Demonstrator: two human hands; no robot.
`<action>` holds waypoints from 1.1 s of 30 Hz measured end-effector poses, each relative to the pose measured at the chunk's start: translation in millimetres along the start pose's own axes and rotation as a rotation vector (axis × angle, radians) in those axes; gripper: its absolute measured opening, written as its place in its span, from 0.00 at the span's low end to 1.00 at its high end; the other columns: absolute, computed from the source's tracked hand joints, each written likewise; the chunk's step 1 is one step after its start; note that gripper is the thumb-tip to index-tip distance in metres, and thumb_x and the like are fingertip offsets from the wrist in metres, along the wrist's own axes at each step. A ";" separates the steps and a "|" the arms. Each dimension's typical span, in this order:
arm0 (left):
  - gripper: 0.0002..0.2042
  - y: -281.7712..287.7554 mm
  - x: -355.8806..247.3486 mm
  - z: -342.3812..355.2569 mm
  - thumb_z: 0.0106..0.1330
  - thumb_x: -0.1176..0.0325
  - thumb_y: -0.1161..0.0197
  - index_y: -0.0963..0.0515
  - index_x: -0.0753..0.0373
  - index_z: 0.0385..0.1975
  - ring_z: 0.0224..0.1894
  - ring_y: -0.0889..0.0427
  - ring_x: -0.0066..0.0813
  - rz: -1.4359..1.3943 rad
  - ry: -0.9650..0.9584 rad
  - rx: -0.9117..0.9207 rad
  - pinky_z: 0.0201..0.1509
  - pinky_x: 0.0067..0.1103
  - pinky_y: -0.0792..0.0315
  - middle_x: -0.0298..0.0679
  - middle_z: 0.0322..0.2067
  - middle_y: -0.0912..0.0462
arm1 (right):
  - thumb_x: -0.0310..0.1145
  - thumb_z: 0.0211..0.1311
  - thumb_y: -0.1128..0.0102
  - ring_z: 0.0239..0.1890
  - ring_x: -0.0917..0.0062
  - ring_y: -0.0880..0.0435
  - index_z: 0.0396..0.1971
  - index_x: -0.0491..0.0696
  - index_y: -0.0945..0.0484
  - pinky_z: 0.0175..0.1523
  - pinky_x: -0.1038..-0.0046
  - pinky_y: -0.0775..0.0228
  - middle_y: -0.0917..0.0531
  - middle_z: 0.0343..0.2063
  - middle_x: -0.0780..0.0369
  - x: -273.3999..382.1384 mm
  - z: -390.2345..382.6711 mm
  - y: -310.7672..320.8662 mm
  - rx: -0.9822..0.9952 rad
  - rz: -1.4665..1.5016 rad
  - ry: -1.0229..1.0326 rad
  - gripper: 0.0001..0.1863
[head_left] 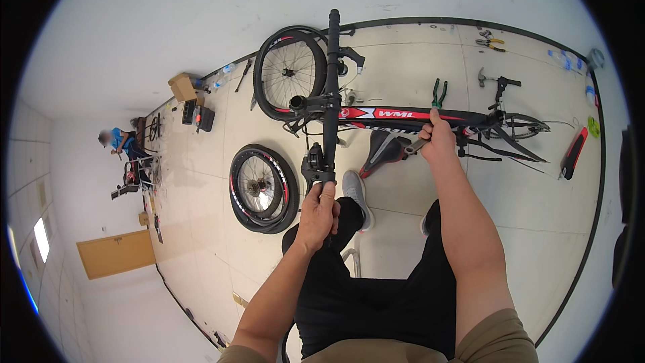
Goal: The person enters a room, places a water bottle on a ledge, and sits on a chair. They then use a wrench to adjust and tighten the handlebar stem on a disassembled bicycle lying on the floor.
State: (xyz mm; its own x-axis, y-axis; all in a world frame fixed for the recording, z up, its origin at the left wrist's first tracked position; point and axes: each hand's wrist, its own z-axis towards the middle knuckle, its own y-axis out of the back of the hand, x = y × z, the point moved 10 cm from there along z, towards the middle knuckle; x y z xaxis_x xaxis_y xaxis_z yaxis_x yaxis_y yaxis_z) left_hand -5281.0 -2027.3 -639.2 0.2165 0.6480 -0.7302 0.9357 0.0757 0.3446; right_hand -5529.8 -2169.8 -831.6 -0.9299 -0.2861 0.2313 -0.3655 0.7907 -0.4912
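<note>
A: What've the hands got?

B: L hand (318, 218) is curled round the near end of the bar (332, 70), no gap that I can see. R hand (440, 138) is closed too, w/ a wrench (412, 147) in it. One finger is up at the bike (396, 113). Touching or just over it? Can't tell from here.

A: Where's the bike, exactly?

B: Right in front of the person's knees, running L to R, bar at the L end. Seat (383, 154) is off, on the floor nr the wrench. A wheel (259, 187) lies flat on the L.

A: How'd you do this bit well?

B: Looks like the step is keeping the bike steady. I'd hold the bar firm w/ L so it can't swing, & brace the bike w/ R. Wrench prob shouldn't knock the paint, so tip it away. Mind the seat underfoot, too.

A: Any boxes abt?

B: Yep. Brown box (181, 87) by the far L wall, flaps look up, but can't see in. Dark case (204, 119) just by it, insides hidden. Bottles (568, 60) by the R wall look clear & blue. Water in 'em? Too small to tell.
</note>
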 end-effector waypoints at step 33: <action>0.23 0.8 -6.3 1.0 0.77 0.46 0.56 0.29 0.64 0.45 0.10 0.38 0.19 0.151 0.020 -0.014 0.11 0.18 0.39 0.31 0.16 0.35 | 0.34 0.61 0.33 0.15 0.81 0.39 0.30 0.47 0.32 0.18 0.77 0.46 0.33 0.19 0.67 -0.5 -28.1 2.2 -0.201 -0.013 -0.061 0.14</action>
State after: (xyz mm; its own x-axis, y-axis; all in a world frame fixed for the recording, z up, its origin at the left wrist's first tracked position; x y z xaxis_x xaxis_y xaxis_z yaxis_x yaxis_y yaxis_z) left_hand -5281.4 -2032.0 -635.0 0.3485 0.6678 -0.6577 0.8890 -0.0131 0.4577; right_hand -5529.0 -2152.7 -809.3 -0.9281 -0.3248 0.1823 -0.3677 0.8770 -0.3094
